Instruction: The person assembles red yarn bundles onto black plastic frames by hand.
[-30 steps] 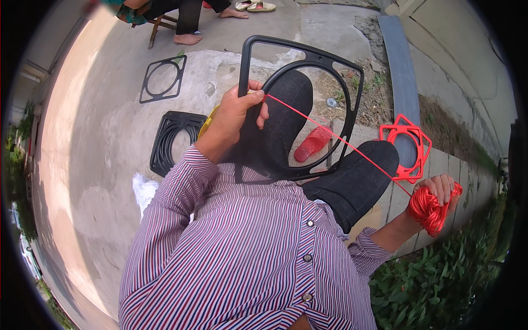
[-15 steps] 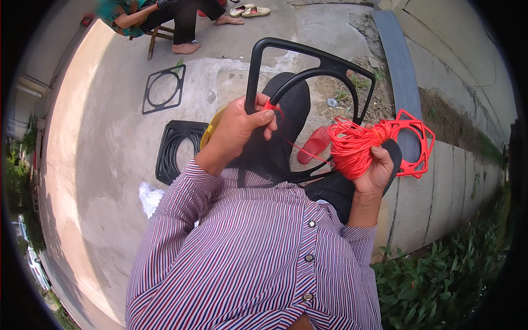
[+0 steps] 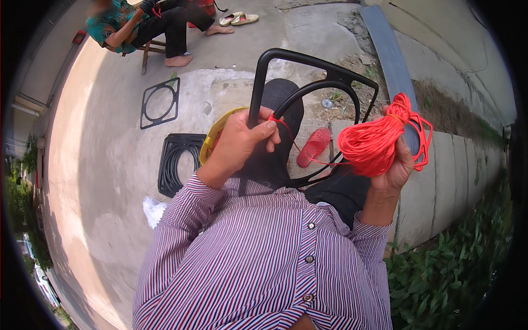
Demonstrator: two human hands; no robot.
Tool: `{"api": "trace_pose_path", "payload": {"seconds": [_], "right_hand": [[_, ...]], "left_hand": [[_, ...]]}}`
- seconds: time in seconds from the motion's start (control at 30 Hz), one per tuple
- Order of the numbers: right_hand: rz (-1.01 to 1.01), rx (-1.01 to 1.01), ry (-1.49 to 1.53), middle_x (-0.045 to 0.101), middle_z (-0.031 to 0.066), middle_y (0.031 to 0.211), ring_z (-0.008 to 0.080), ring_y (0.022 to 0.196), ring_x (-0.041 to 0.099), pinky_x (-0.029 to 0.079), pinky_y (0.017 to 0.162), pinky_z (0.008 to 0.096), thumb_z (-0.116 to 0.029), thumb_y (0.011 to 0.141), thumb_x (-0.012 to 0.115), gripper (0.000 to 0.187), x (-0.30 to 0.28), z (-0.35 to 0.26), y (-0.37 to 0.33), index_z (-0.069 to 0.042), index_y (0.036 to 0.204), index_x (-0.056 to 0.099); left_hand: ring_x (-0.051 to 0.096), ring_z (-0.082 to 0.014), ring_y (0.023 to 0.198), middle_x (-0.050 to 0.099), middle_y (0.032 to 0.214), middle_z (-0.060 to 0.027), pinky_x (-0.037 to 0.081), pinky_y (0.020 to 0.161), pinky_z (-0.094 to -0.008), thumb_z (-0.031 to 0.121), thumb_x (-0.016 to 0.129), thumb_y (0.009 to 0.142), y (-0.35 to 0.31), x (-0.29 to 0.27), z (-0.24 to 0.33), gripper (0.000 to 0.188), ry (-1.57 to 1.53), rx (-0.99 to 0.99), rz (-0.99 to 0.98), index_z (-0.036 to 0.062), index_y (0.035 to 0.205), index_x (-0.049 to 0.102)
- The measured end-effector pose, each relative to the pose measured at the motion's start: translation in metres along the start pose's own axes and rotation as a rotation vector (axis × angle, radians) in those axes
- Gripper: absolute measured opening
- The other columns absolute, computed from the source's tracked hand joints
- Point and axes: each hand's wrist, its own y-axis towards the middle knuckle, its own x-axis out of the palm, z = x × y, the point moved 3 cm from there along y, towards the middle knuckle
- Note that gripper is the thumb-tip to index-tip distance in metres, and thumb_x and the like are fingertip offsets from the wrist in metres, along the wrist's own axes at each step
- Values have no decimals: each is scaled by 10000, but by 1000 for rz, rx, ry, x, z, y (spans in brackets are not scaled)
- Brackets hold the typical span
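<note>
- Since the frame a second ago, our right hand is bringing the red cord bundle up and in from the lower right; the strand, taut then, is now sagging.
- Our left hand is gripping the black frame by its left edge, above our lap, thumb and fingers pinching beside a red wrap.
- Our right hand is grasping the bundle just off the frame's right edge.
- As far as we are seeing, cord is circling the ring only at that wrap on its left edge; the other visible bars are staying bare, and most cord is remaining bundled.
- Left of our knees, on the concrete surface, a yellow container and a stack of black frames are sitting.
- A red sandal is showing between our knees; red frames are lying at the grey board's near end.
- Farther off, one black frame is lying alone; a co-worker is sitting toward the surface's far left corner.
</note>
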Motion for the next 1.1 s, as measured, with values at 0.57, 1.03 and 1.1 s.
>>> {"api": "trace_pose_path", "payload": {"seconds": [0.57,1.03,1.1], "right_hand": [[297,-147,215,551,167,1244,336,1111,540,456,906,482,-130,900,481,473,-119,-41,-30,4,1350,418],[54,26,-1011,687,108,926,129,814,655,524,734,263,-111,871,668,344,44,64,48,20,1135,490],[-108,169,-855,682,118,951,144,844,655,523,750,254,-122,848,705,370,46,63,49,24,1123,504]], "left_hand": [[617,-153,638,655,808,-129,507,640,-255,85,568,932,2,-33,-19,158,-145,-70,175,-23,1044,542],[575,-274,1094,398,1422,-171,457,916,-347,108,675,802,24,32,9,356,804,565,-57,40,1149,632],[523,-283,1205,398,1435,-176,396,1018,-352,99,657,832,29,32,3,403,560,459,-133,44,1227,603]]}}
